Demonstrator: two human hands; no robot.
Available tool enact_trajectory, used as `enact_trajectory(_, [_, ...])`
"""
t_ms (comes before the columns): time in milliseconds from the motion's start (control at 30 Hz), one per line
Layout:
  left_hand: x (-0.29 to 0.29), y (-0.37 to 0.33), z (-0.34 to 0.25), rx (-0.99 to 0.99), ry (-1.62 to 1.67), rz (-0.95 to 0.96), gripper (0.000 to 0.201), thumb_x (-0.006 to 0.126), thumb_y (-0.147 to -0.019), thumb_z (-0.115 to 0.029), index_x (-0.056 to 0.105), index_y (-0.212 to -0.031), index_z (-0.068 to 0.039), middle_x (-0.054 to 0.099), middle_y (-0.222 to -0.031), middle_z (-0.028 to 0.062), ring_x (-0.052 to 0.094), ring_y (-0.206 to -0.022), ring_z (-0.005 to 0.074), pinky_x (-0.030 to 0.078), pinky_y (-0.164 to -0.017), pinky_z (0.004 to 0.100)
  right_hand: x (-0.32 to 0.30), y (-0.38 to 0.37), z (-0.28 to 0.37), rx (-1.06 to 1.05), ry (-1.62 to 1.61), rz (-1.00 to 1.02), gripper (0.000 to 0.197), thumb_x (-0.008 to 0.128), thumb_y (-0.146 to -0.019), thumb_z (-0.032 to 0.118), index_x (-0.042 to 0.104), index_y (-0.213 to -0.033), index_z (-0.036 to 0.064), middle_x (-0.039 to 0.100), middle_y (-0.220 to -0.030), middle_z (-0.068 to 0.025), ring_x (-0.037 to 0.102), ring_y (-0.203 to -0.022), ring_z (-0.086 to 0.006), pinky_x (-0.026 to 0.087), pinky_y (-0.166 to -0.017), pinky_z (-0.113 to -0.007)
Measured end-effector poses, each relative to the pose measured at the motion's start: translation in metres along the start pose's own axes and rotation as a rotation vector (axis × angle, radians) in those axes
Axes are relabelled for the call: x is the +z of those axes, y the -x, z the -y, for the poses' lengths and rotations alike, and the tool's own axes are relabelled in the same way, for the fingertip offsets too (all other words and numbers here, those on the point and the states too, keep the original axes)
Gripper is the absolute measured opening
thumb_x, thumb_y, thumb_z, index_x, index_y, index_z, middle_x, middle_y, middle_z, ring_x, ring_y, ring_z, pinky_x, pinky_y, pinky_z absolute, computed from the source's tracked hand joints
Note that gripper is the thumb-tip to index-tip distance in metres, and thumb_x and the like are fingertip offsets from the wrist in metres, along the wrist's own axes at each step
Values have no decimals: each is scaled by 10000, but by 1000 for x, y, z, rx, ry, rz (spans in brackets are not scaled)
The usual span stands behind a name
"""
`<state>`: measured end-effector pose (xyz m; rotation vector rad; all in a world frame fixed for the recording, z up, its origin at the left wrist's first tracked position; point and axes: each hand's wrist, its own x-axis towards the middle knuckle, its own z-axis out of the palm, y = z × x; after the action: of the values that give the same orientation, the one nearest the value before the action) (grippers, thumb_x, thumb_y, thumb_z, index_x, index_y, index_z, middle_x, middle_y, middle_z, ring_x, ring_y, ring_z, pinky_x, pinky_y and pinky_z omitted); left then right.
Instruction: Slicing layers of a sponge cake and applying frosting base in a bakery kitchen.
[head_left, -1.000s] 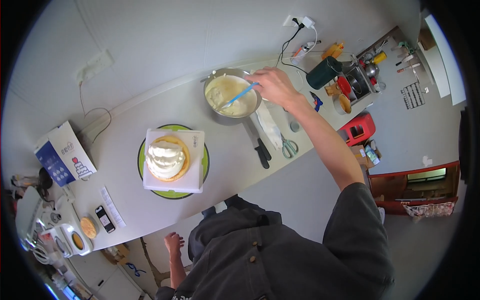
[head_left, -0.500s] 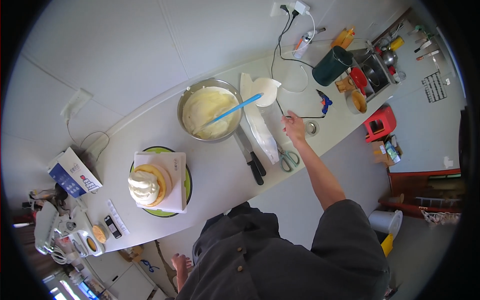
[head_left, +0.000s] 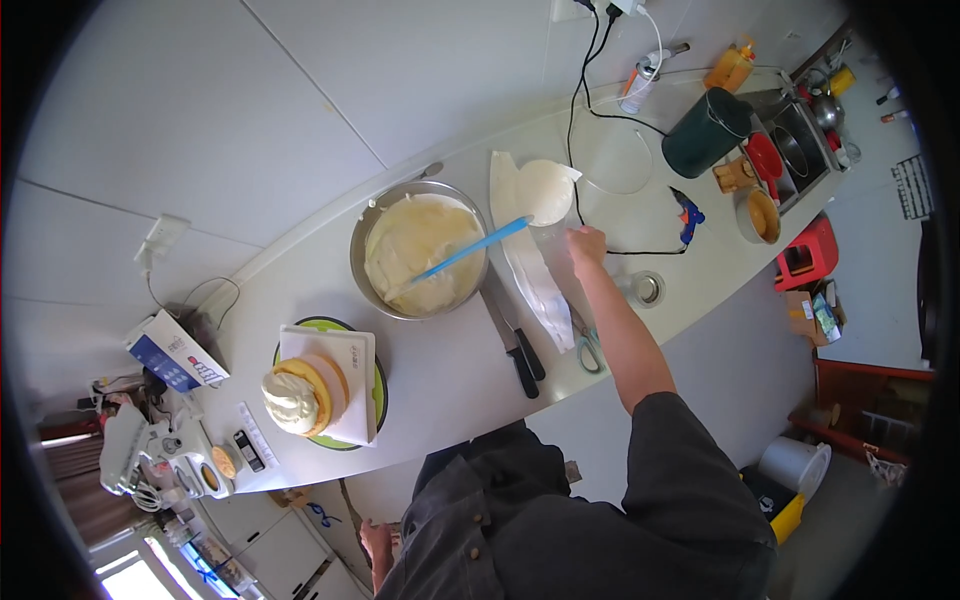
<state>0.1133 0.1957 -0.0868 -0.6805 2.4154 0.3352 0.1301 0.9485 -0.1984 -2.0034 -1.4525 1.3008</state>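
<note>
My right hand (head_left: pixel 585 245) reaches over the white counter (head_left: pixel 450 370), its fingers closed on the edge of a clear piping bag (head_left: pixel 535 275) that lies flat beside a white round sheet (head_left: pixel 545 188). Left of the bag stands a metal bowl (head_left: pixel 362 250) of pale cream, with a blue spatula (head_left: pixel 475 248) leaning in it. A layered cake (head_left: pixel 300 392) topped with cream sits on a white board (head_left: pixel 345 355) over a green turntable (head_left: pixel 378 385) at the near left. My left hand is out of view.
Two black-handled knives (head_left: pixel 520 350) and scissors (head_left: pixel 590 348) lie near the counter's front edge. A tape roll (head_left: pixel 648 288), a blue glue gun (head_left: pixel 688 212), a black cable (head_left: pixel 580 120) and a dark green pot (head_left: pixel 705 132) are to the right. A blue and white box (head_left: pixel 175 350) is at the left.
My right hand let go of the blue spatula in the bowl, moved right over the counter, and now rests on the piping bag. The view has shifted.
</note>
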Motion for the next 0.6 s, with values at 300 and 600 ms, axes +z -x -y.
enact_trajectory(300, [-19, 78, -86, -118, -42, 32, 587, 703, -794, -182, 594, -1334, 20, 601, -1336, 259, 573, -1269, 374, 473, -1049, 430, 0, -20, -7, -52, 203, 12, 355, 706, -813, 200, 727, -1123, 28, 731, -1101, -224, 702, -1066, -364, 544, -932, -437])
enact_trajectory(600, [1, 17, -30, -68, 162, 40, 586, 583, -864, -44, 476, -1439, 3, 715, -857, 198, 718, -619, 246, 584, -501, 349, 9, -30, -9, -79, -2, 79, 240, 684, -793, 138, 752, -975, -4, 730, -851, -143, 694, -796, -263, 523, -716, -380])
